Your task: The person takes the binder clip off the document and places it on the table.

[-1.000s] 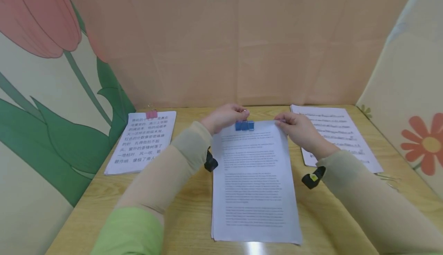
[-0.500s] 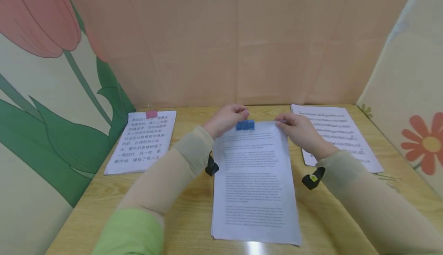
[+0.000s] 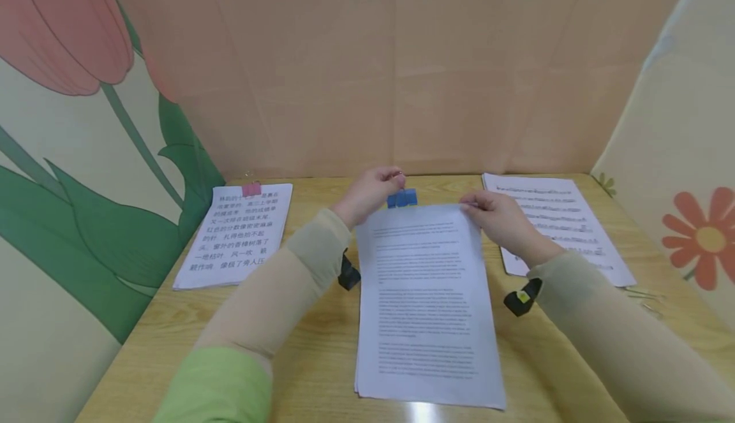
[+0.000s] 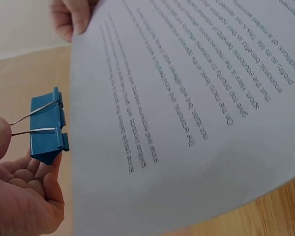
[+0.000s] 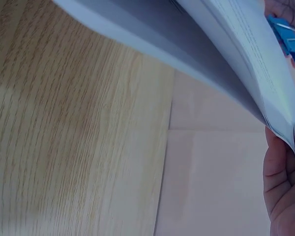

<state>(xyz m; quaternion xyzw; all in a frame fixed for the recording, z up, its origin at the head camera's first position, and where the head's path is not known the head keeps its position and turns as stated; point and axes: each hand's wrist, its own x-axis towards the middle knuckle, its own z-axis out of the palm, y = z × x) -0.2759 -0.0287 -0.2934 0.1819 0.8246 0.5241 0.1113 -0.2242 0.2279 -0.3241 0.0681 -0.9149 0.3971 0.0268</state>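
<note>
A blue binder clip (image 3: 402,198) is pinched by its wire handles in my left hand (image 3: 370,196). In the left wrist view the binder clip (image 4: 46,128) stands just off the top edge of the paper, a narrow gap between them. My right hand (image 3: 499,222) pinches the top right corner of a stack of printed sheets (image 3: 425,302). The right wrist view shows the sheets (image 5: 226,54) fanned slightly apart, with thumb and fingers of the right hand (image 5: 287,182) at their corner.
To the left lies a stack of Chinese text (image 3: 230,244) with a pink binder clip (image 3: 251,189) at its top. Sheets of music (image 3: 559,219) lie at the right, with small thin metal pieces (image 3: 645,298) near their lower corner. A draped wall (image 3: 367,72) closes the table's back.
The blue binder clip has come off the sheets' top edge, moving up and slightly left with my left hand. The sheets and my right hand have shifted slightly right and down.
</note>
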